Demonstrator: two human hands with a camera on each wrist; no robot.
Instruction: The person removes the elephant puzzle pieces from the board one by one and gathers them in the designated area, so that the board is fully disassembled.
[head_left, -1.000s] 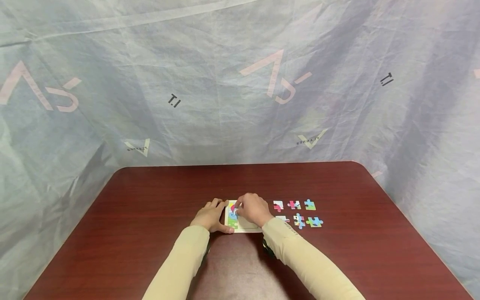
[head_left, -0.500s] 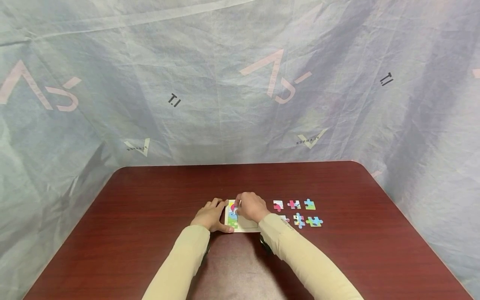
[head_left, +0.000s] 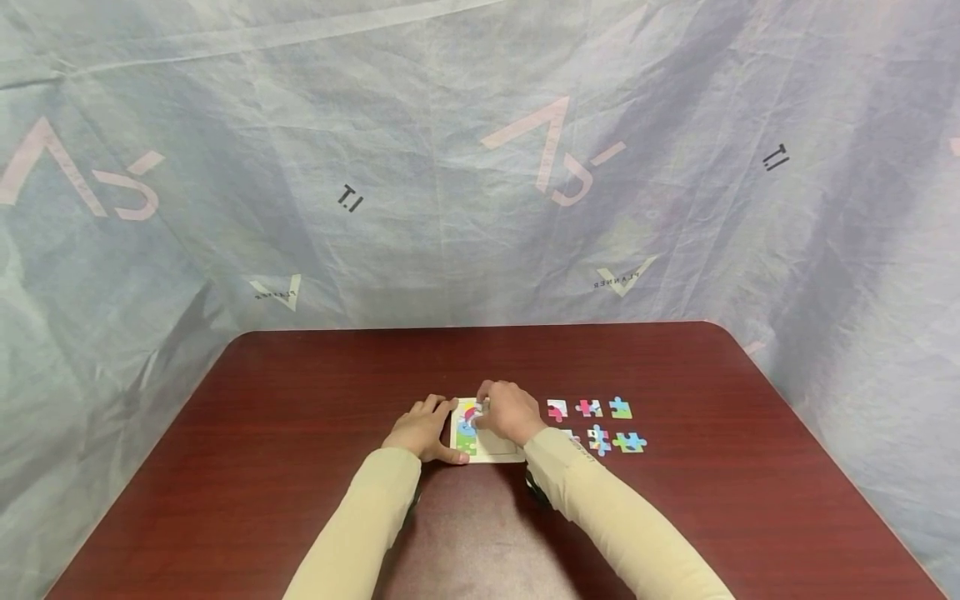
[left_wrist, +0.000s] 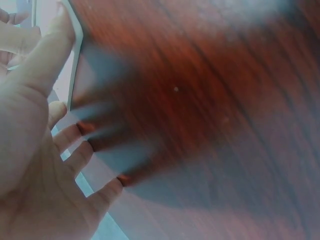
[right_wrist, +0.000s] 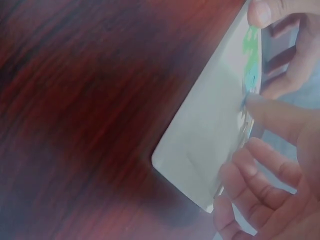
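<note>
your spread left hand (head_left: pixel 423 432) touches the puzzle board (head_left: pixel 497 450) on the table (head_left: pixel 225 467); over it, your right hand (head_left: pixel 512 414) curves loosely, thumb and fingers apart, gripping nothing. only the head view shows 6 loose pieces (head_left: pixel 598 440).

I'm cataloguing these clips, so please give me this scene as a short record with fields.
left hand: thumb on near-left corner of puzzle board
right hand: over the puzzle board, thumb and fingers apart
placed pieces: along the puzzle board's left side
loose pieces: six visible, right of the puzzle board
table: reddish-brown
backdrop: greyish, with printed marks
</note>
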